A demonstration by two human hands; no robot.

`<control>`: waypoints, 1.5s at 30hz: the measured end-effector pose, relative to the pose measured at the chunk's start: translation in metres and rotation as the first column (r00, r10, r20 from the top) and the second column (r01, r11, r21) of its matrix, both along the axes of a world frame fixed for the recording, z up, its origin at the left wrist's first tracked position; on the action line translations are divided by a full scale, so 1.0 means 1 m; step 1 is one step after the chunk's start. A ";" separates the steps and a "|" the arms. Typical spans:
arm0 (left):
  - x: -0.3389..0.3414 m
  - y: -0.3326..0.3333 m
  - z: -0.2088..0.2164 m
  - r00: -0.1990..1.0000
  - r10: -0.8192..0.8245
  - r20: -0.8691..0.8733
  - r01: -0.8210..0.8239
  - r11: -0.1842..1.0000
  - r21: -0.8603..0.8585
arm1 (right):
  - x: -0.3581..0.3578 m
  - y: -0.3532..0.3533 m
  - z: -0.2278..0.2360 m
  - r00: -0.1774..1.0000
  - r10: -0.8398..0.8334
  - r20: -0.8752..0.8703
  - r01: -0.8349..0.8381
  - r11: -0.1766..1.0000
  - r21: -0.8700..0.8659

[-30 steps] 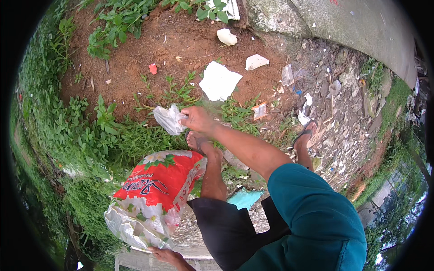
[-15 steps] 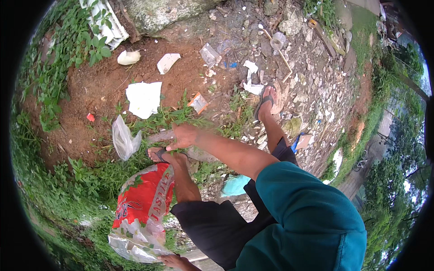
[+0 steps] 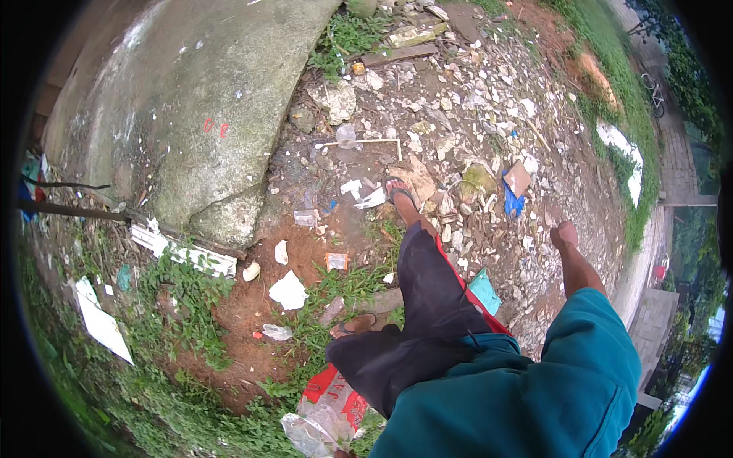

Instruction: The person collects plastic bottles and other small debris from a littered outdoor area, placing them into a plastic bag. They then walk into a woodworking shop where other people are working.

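A red and clear plastic sack (image 3: 330,397) hangs low by my left leg, its crumpled mouth toward the lower edge. Only a sliver of my left hand (image 3: 341,453) shows there, closed on the sack's rim. My right hand (image 3: 565,235) is held out to the right over the stony ground, fingers curled in, and I see nothing in it. Nearest to it lie a brown cardboard piece (image 3: 518,179) and a blue plastic scrap (image 3: 513,201). Closer to my legs is a turquoise packet (image 3: 484,292).
Ahead left lies a concrete slab (image 3: 206,99) with a broken edge. Litter includes a white sheet (image 3: 289,291), a clear bag (image 3: 277,332), an orange-edged packet (image 3: 337,262) and a clear plastic box (image 3: 306,217). A thin pipe (image 3: 374,140) lies among the stones. A white board (image 3: 103,320) rests in weeds.
My right hand has risen from the grass near my left foot and swung out to the right. My view has turned, showing more slab and rubble. The sack now sits lower in view.
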State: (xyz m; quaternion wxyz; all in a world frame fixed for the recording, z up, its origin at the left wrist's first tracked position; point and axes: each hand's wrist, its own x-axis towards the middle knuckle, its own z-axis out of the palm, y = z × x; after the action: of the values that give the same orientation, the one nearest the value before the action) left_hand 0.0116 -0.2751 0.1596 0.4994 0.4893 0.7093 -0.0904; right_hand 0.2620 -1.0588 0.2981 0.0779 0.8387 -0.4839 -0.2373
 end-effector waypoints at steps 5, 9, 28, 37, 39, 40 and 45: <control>0.100 0.044 0.068 0.964 -0.240 0.111 0.249 0.966 -0.067 | -0.228 0.024 0.048 0.865 -0.502 0.013 0.502 0.865 0.001; 0.185 0.053 0.104 0.926 -0.351 0.140 0.363 0.929 -0.071 | -0.256 0.130 -0.034 0.756 -0.491 -0.432 0.645 0.672 0.364; 0.644 0.071 0.383 0.553 -0.207 0.807 0.216 0.971 0.101 | 0.015 0.031 -0.114 0.502 -0.758 0.417 0.262 0.592 0.762; 0.813 0.081 0.326 0.487 -0.048 0.872 -0.076 0.992 0.097 | 0.066 0.096 -0.126 0.476 -0.868 0.140 0.410 0.360 0.838; 0.865 0.080 0.258 0.561 0.004 0.828 -0.045 0.999 0.025 | 0.091 0.116 -0.115 0.555 -0.830 0.055 0.496 0.383 0.779; 0.890 0.079 0.219 0.593 0.004 0.805 -0.025 1.000 0.014 | 0.111 0.122 -0.111 0.638 -0.769 -0.032 0.505 0.387 0.771; 0.997 0.077 0.079 0.936 -0.243 0.253 0.158 0.936 0.315 | 0.204 0.120 -0.064 0.749 -0.662 0.034 0.352 0.441 0.825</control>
State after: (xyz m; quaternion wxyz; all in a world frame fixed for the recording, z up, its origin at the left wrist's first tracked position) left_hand 1.0085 -0.1978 0.2387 0.5080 0.6355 0.5804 0.0358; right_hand 0.4658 -0.9390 0.2338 -0.4565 0.6243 -0.5694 -0.2788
